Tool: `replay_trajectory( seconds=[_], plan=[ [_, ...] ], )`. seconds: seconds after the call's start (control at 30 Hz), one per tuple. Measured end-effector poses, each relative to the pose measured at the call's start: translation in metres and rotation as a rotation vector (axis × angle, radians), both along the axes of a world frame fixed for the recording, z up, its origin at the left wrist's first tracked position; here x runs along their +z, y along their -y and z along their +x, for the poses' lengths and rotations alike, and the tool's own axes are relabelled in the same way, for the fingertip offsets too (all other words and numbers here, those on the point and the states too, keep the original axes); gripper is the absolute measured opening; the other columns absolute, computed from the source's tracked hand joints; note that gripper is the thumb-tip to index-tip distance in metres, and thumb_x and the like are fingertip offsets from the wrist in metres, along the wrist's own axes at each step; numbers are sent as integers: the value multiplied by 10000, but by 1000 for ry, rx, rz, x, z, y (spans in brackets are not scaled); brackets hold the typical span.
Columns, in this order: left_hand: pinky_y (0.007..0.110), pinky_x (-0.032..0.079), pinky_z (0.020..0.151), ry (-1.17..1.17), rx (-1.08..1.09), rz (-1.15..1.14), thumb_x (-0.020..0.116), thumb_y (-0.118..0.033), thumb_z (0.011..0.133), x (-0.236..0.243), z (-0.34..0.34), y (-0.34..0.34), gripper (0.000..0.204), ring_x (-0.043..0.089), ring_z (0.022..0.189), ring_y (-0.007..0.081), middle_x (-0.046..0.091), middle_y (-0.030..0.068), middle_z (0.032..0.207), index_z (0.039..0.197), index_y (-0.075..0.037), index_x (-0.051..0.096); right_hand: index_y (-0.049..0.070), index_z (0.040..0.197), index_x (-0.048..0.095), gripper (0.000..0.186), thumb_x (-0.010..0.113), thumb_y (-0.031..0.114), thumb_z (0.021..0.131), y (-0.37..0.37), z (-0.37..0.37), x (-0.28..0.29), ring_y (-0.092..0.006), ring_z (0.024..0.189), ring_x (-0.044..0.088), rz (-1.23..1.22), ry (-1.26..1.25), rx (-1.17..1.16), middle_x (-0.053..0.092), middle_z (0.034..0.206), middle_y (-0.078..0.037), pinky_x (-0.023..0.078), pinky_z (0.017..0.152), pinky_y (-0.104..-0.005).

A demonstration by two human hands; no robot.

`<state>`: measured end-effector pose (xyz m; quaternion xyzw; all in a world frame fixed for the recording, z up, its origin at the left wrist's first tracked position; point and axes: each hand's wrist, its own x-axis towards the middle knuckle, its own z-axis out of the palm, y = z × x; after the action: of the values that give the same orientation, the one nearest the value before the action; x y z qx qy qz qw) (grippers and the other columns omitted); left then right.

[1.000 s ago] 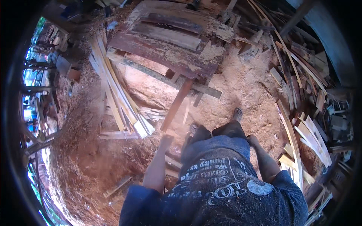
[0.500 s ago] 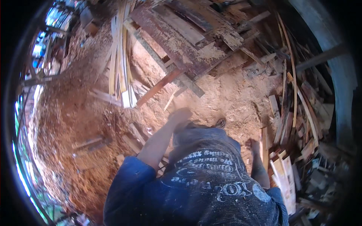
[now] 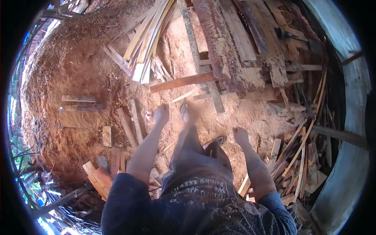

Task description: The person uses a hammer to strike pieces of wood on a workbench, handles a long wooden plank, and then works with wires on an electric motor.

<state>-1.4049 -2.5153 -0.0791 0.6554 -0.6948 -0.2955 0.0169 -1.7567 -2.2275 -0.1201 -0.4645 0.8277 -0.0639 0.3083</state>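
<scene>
My left hand hangs over the sawdust floor with its fingers curled in and nothing seen in it. It is nearest to a thin pale wood sliver and a reddish-brown board. On the other side, my right hand hangs beside my leg, also curled closed, with no object showing. Neither hand touches any wood. One sandalled foot is forward, near the sliver; the other sandalled foot is farther back.
Ahead stands a low, sawdust-covered plank platform, with a beam end jutting toward me. Long pale strips lie to its left. A dark tool-like object rests on it. Offcuts heap up at right, near a curved grey post.
My view has turned right, so the platform and strips have shifted. My left hand, blurred before, now shows clearly, and my right hand has come forward into plain view. My feet have stepped.
</scene>
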Motion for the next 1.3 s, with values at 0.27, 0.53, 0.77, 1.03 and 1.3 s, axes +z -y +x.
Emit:
replay_trajectory(
  seconds=[0.27, 0.53, 0.77, 1.03, 1.3],
  plan=[
    [500, 373, 984, 46, 105, -362, 447, -391, 983, -63, -79, 157, 431, 543, 1101, 383, 619, 202, 1154, 1015, -30, 681, 35, 1029, 599, 237, 573, 251, 936, 348, 19, -18, -411, 955, 567, -397, -162, 418, 582, 1015, -197, 482, 814, -497],
    [473, 313, 1042, 251, 248, -229, 329, -402, 998, -162, -98, 191, 514, 605, 1108, 263, 698, 139, 1125, 1024, -95, 741, 84, 1127, 612, 316, 600, 313, 910, 420, 14, -87, -335, 1012, 538, -355, -241, 374, 554, 1034, -155, 454, 889, -468],
    [434, 348, 955, 193, 140, -142, 343, -382, 958, -225, -87, 204, 505, 630, 897, 279, 725, 130, 869, 808, -90, 726, 92, 1026, 656, 263, 568, 313, 915, 437, 14, -75, -319, 1046, 546, -173, -180, 457, 597, 1049, -128, 420, 955, -496],
    [479, 385, 885, -215, 107, 84, 363, -295, 935, -296, -122, 193, 390, 598, 862, 343, 669, 149, 801, 759, -88, 643, 63, 1083, 612, 329, 496, 341, 951, 429, -3, -81, -323, 1116, 501, -101, -56, 420, 575, 1133, -174, 382, 1015, -504],
    [446, 420, 867, -404, -204, -228, 455, -158, 879, -358, -132, 193, 166, 579, 961, 355, 636, 143, 924, 910, -76, 596, 61, 947, 604, 206, 607, 258, 886, 437, 8, -78, -306, 1043, 524, -241, -45, 433, 564, 1021, -142, 416, 933, -489]
  ],
)
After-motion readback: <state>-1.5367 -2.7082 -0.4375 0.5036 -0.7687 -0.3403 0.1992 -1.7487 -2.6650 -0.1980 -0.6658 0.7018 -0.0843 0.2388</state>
